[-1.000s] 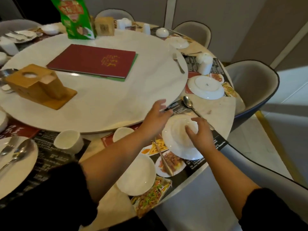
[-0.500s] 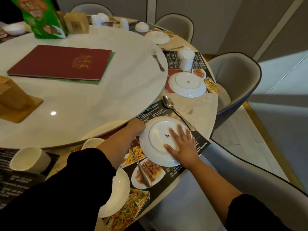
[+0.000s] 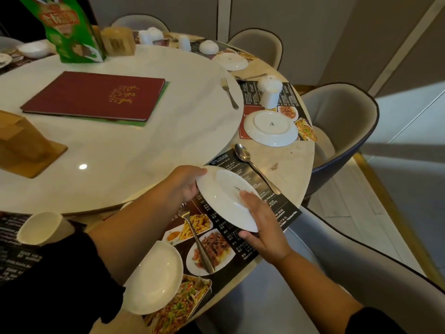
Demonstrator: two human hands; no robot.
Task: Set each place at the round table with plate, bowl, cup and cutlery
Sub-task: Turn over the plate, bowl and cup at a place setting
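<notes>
The right thumb (image 3: 248,196) lies flat on the upturned underside of a white round ceramic plate (image 3: 220,201), and the other fingers of the right hand (image 3: 263,229) curl under the near rim, pinching it. On the far side the left hand (image 3: 185,183) grips the opposite rim, thumb over the edge and fingers curled beneath. The plate is held upside down and tilted over the black printed placemat with food photos (image 3: 225,165). It is glossy, with a raised foot ring around a flat centre and a small dark maker's mark partly hidden by the thumb. Whether its near edge touches the mat cannot be told.

A steel fork (image 3: 196,237) lies on the mat, its tines running under the plate. A steel spoon (image 3: 255,168) lies just beyond. A shallow white dish (image 3: 154,278) sits at the mat's near left corner, and a white cup (image 3: 41,227) stands further left on the round marble table (image 3: 298,162).
</notes>
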